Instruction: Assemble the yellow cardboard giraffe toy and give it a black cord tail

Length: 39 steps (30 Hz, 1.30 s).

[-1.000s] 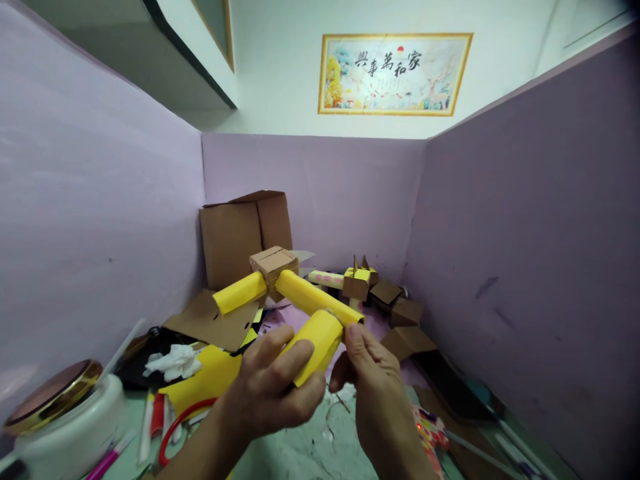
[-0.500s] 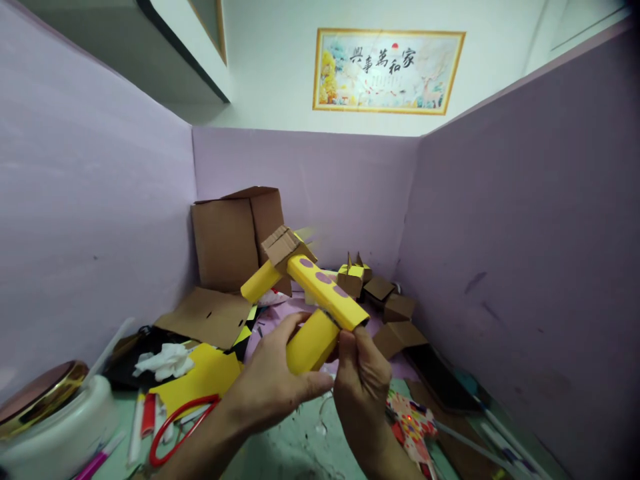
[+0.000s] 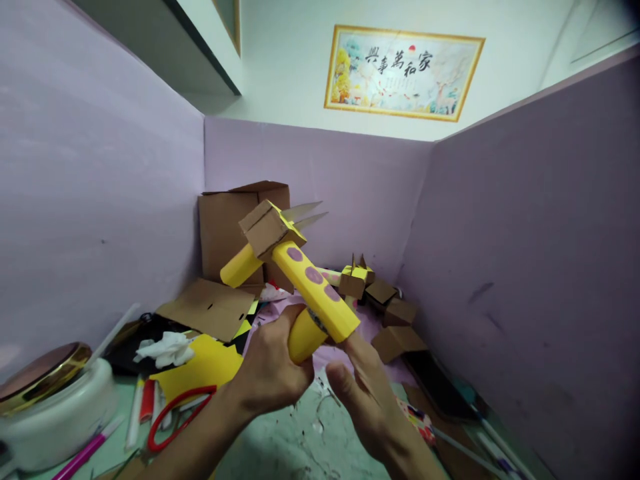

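Note:
A handmade craft piece of yellow paper and brown cardboard (image 3: 267, 232) is raised in front of me. It has a long yellow strip with purple spots (image 3: 314, 277), a yellow tube (image 3: 242, 267) sticking out lower left, and two pale spikes (image 3: 305, 213) at the cardboard end. My left hand (image 3: 273, 367) is wrapped round a yellow paper tube (image 3: 304, 335) that meets the strip from below. With its thumb apart, my right hand (image 3: 367, 393) touches the strip's lower end with a fingertip; its other fingers are partly hidden.
Left lie red-handled scissors (image 3: 183, 415), yellow paper (image 3: 203, 367), crumpled tissue (image 3: 165, 350), markers (image 3: 147, 400) and a white jar (image 3: 60, 413). Cardboard boxes (image 3: 230, 227) stand behind; a similar spotted piece (image 3: 354, 280) and cardboard bits (image 3: 397, 343) lie right. Purple walls (image 3: 320, 160) surround the table.
My right thumb has come off the strip's lower end and spread away. The craft piece has shifted left and turned, showing its spikes clearly. My left hand has closed further round the tube.

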### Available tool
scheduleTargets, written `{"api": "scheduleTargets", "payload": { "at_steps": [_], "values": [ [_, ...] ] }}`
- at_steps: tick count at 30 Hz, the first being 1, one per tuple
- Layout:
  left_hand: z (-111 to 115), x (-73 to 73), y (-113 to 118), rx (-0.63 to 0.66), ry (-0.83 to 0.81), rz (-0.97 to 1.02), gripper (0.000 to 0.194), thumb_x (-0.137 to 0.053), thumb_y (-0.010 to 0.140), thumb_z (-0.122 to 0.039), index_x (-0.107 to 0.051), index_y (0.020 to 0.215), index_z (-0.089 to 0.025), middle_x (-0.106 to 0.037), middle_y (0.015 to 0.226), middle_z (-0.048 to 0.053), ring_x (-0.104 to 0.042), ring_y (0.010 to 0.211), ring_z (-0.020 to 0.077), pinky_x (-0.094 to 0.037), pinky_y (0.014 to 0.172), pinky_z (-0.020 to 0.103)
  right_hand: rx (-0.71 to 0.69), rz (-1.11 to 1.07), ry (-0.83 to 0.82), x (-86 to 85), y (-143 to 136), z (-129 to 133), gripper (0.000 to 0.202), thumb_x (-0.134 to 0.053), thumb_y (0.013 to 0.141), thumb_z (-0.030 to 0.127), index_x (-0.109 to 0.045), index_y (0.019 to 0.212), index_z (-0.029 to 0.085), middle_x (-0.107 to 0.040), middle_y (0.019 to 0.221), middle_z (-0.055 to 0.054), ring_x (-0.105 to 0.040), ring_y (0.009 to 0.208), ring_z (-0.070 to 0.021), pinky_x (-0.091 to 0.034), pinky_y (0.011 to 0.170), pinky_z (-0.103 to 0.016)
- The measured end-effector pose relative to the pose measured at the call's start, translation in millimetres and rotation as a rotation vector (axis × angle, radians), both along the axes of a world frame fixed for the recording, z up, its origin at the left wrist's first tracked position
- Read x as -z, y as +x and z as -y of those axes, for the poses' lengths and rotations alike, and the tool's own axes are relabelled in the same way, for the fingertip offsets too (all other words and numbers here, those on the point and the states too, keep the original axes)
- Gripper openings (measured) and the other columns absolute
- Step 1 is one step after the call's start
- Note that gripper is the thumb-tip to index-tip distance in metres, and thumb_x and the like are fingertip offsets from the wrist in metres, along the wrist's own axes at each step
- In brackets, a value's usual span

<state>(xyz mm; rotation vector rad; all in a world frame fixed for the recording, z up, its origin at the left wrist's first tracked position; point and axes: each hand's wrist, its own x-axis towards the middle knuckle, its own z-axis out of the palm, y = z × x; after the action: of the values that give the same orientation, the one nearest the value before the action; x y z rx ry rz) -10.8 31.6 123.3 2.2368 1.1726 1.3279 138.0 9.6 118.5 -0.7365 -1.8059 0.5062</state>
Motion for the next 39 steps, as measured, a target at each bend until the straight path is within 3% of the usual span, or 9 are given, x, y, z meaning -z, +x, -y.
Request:
{"api": "scheduleTargets", "payload": {
  "at_steps": [4,11,13,18,23,32,35,39],
  "values": [
    [-3.0,3.2,-1.8,-0.001,0.066,0.012,0.053,-0.057,0.060,-0.014,-0.047,0.112,-0.019,-0.065,0.081,0.002,-0.062,0.064,0.0191,-0.050,0.057,0.031,0.056,0.024,0.069,6.3,-1.2,-1.6,0.052,-0.045,0.087,0.053,-0.048,0.128,0.021,-0.056,0.123,-0.011,-0.047,0.119,-0.0309,-0.035,0.102,-0.044],
    [-8.8,4.9,-8.6,0.092,0.100,0.027,0.052,-0.056,0.063,-0.014,-0.046,0.114,-0.018,-0.066,0.080,0.002,-0.060,0.060,0.0161,-0.050,0.054,0.028,0.033,0.098,0.094,9.2,-0.4,-7.0,0.057,-0.052,0.086,0.047,-0.040,0.136,0.022,-0.049,0.134,-0.010,-0.042,0.126,-0.0303,-0.035,0.105,-0.045],
    [-9.0,4.9,-8.7,0.087,0.073,-0.020,0.049,-0.055,0.063,-0.013,-0.047,0.111,-0.019,-0.065,0.077,0.000,-0.060,0.059,0.0159,-0.048,0.053,0.027,0.031,0.137,0.102,8.4,0.7,-8.1,0.061,-0.057,0.083,0.048,-0.040,0.136,0.024,-0.048,0.136,-0.010,-0.042,0.126,-0.0304,-0.034,0.105,-0.046],
    [-9.6,7.8,-5.7,-0.098,0.027,-0.135,0.042,-0.055,0.063,-0.013,-0.053,0.104,-0.021,-0.066,0.071,0.001,-0.064,0.060,0.0207,-0.046,0.051,0.028,0.060,0.229,0.145,13.4,-2.6,-9.4,0.075,-0.065,0.074,0.054,-0.037,0.137,0.024,-0.047,0.136,-0.010,-0.037,0.129,-0.0333,-0.028,0.108,-0.050],
    [-12.9,14.2,-3.0,-0.080,0.054,-0.065,0.045,-0.054,0.057,-0.009,-0.054,0.100,-0.020,-0.065,0.071,0.001,-0.065,0.063,0.0215,-0.046,0.053,0.029,0.085,0.260,0.141,23.6,-7.9,-10.8,0.077,-0.061,0.079,0.050,-0.030,0.141,0.019,-0.041,0.142,-0.013,-0.029,0.134,-0.0345,-0.025,0.110,-0.053],
    [-13.5,16.4,-1.7,-0.067,-0.010,0.001,0.040,-0.053,0.054,-0.012,-0.053,0.093,-0.018,-0.065,0.069,0.001,-0.061,0.057,0.0195,-0.047,0.053,0.029,0.084,0.165,0.197,39.0,-9.7,-15.4,0.072,-0.065,0.078,0.043,-0.034,0.139,0.018,-0.044,0.140,-0.014,-0.034,0.133,-0.0345,-0.031,0.108,-0.053],
    [-13.5,17.6,-0.3,-0.088,-0.010,-0.014,0.036,-0.053,0.055,-0.014,-0.054,0.091,-0.018,-0.065,0.066,0.001,-0.061,0.055,0.0193,-0.046,0.052,0.029,0.117,0.145,0.216,39.0,-10.6,-15.5,0.073,-0.064,0.078,0.045,-0.035,0.138,0.017,-0.045,0.139,-0.015,-0.036,0.131,-0.0352,-0.036,0.105,-0.052],
    [-14.8,20.0,-0.6,-0.126,-0.009,-0.071,0.037,-0.054,0.054,-0.015,-0.055,0.092,-0.018,-0.064,0.062,0.000,-0.061,0.054,0.0202,-0.045,0.051,0.029,0.153,0.159,0.243,41.9,-12.1,-17.0,0.072,-0.063,0.077,0.050,-0.039,0.135,0.016,-0.050,0.134,-0.017,-0.039,0.129,-0.0376,-0.033,0.105,-0.058]
  ]
}}
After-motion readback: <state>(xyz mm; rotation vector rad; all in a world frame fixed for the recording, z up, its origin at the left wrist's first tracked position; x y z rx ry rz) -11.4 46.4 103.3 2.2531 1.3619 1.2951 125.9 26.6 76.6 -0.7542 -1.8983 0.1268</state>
